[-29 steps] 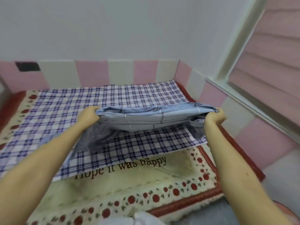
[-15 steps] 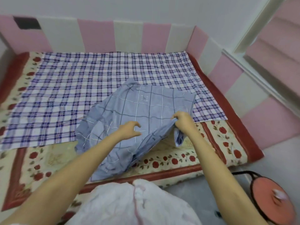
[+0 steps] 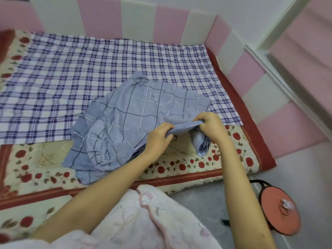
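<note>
Cream floral bed mat with a red border [image 3: 181, 165] carries everything; over its far part a blue-and-white plaid sheet [image 3: 71, 69] lies spread flat; on that sheet's near edge, spilling onto the mat, sits the pale blue grid-patterned cloth [image 3: 133, 112], rumpled and bunched along its left side; a round red stool [image 3: 279, 211] stands on the floor to the right, well apart. Both bare hands work the cloth's near right edge: the left grip [image 3: 158, 138] has its fingers curled tight round a gathered fold; the right grip [image 3: 209, 125], just beside it, pinches the same fold, with a loose tail of cloth hanging below it over the mat. The stretch between them looks short and taut; a pull apart could slip the hem from one grip, since each holds only a thin bunch; the crumpled left side could drag and twist, setting creases or tugging the plaid sheet askew.
</note>
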The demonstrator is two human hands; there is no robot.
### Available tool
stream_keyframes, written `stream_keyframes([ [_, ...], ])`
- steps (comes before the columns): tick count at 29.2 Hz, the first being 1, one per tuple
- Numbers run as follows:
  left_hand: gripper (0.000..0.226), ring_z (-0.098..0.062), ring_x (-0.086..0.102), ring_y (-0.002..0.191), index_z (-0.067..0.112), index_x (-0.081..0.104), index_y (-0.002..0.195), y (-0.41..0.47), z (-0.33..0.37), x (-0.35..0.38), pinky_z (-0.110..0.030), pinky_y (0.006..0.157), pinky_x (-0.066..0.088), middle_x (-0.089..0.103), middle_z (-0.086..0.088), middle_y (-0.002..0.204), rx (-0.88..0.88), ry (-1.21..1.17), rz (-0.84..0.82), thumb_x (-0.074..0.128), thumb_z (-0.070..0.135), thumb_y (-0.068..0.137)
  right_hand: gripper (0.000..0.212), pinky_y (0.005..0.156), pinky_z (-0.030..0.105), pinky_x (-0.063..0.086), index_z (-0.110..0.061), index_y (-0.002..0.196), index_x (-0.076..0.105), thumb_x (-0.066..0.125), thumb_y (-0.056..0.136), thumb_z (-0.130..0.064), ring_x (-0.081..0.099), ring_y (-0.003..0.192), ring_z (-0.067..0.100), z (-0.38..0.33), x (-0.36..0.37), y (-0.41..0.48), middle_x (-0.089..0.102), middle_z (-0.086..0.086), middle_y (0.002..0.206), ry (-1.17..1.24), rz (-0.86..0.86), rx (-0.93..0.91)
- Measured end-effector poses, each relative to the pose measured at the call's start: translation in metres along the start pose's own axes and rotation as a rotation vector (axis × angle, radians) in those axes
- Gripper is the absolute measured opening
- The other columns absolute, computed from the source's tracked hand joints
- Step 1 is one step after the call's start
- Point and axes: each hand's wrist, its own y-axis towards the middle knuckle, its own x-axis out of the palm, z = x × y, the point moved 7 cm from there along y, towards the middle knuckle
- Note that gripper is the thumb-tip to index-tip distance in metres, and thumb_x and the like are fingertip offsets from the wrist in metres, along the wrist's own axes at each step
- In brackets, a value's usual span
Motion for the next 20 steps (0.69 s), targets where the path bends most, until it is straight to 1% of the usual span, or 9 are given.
stream_keyframes([
  [3, 0.021, -0.021, 0.066, 0.088, 0.004, 0.07, 0.104, -0.001, -0.001, -0.006, -0.027, 0.08, 0.051, 0.071, -0.007, 0.099, 0.011, -0.055, 0.021, 0.061, 0.001, 0.086, 0.03, 0.057, 0.035, 0.049, -0.009, 0.076, 0.07, 0.046, 0.075, 0.01, 0.06, 0.065, 0.026, 0.004, 0.002, -0.001, 0.067, 0.01, 0.071, 0.006, -0.045, 0.035],
  [4, 0.019, -0.021, 0.065, 0.089, 0.004, 0.071, 0.104, 0.001, -0.002, -0.005, -0.024, 0.081, 0.049, 0.072, -0.007, 0.099, -0.016, -0.093, -0.023, 0.062, 0.004, 0.087, 0.03, 0.053, 0.032, 0.045, -0.007, 0.074, 0.068, 0.045, 0.075, 0.011, 0.056, 0.06, 0.025, 0.005, 0.003, -0.001, 0.064, 0.009, 0.065, 0.005, -0.08, 0.047],
  [6, 0.015, -0.018, 0.064, 0.086, 0.008, 0.071, 0.101, 0.005, -0.006, 0.001, -0.021, 0.077, 0.048, 0.072, -0.003, 0.093, -0.082, -0.154, -0.133, 0.06, 0.012, 0.09, 0.026, 0.047, 0.025, 0.033, -0.001, 0.066, 0.062, 0.043, 0.074, 0.014, 0.043, 0.049, 0.02, 0.008, 0.005, -0.002, 0.052, 0.007, 0.054, 0.031, -0.153, 0.092],
  [9, 0.014, -0.017, 0.063, 0.084, 0.013, 0.069, 0.098, 0.008, -0.013, 0.003, -0.029, 0.075, 0.049, 0.07, 0.001, 0.089, -0.112, -0.163, -0.182, 0.056, 0.013, 0.092, 0.02, 0.048, 0.023, 0.029, 0.007, 0.067, 0.06, 0.041, 0.073, 0.015, 0.036, 0.047, 0.018, 0.012, 0.007, -0.005, 0.045, 0.01, 0.054, 0.082, -0.2, 0.138],
  [12, 0.015, -0.017, 0.062, 0.083, 0.019, 0.059, 0.095, 0.009, -0.013, 0.0, -0.03, 0.074, 0.05, 0.065, 0.001, 0.089, -0.112, -0.173, -0.176, 0.052, 0.006, 0.091, 0.017, 0.052, 0.025, 0.029, 0.016, 0.072, 0.057, 0.04, 0.071, 0.014, 0.036, 0.052, 0.017, 0.016, 0.01, -0.003, 0.044, 0.011, 0.059, 0.138, -0.189, 0.153],
  [14, 0.024, -0.019, 0.056, 0.072, 0.02, 0.049, 0.084, 0.009, -0.004, -0.006, -0.032, 0.064, 0.046, 0.059, 0.002, 0.081, -0.014, -0.111, -0.143, 0.049, -0.004, 0.086, 0.018, 0.055, 0.028, 0.029, 0.012, 0.067, 0.058, 0.04, 0.068, 0.013, 0.036, 0.055, 0.018, 0.015, 0.01, -0.003, 0.044, 0.01, 0.059, 0.17, -0.17, 0.154],
  [16, 0.026, -0.016, 0.051, 0.068, 0.015, 0.051, 0.077, 0.007, 0.008, -0.01, -0.029, 0.061, 0.042, 0.054, 0.004, 0.079, 0.128, -0.022, -0.095, 0.048, -0.012, 0.077, 0.036, 0.055, 0.028, 0.029, -0.011, 0.047, 0.058, 0.04, 0.066, 0.013, 0.035, 0.054, 0.018, 0.013, 0.008, -0.002, 0.042, 0.008, 0.053, 0.205, -0.151, 0.144],
  [18, 0.019, -0.015, 0.056, 0.075, 0.009, 0.059, 0.081, 0.003, 0.01, -0.008, -0.03, 0.062, 0.047, 0.059, 0.002, 0.088, 0.179, 0.014, -0.066, 0.049, -0.007, 0.079, 0.045, 0.053, 0.028, 0.027, -0.02, 0.039, 0.054, 0.039, 0.066, 0.013, 0.033, 0.051, 0.018, 0.01, 0.005, -0.003, 0.04, 0.004, 0.047, 0.241, -0.139, 0.152],
  [20, 0.018, -0.015, 0.059, 0.081, 0.008, 0.064, 0.09, 0.001, 0.009, -0.005, -0.03, 0.066, 0.05, 0.061, 0.001, 0.095, 0.183, 0.002, -0.058, 0.046, 0.008, 0.085, 0.04, 0.053, 0.029, 0.027, -0.016, 0.045, 0.058, 0.038, 0.066, 0.012, 0.034, 0.051, 0.018, 0.008, 0.003, -0.002, 0.041, 0.006, 0.047, 0.262, -0.121, 0.158],
])
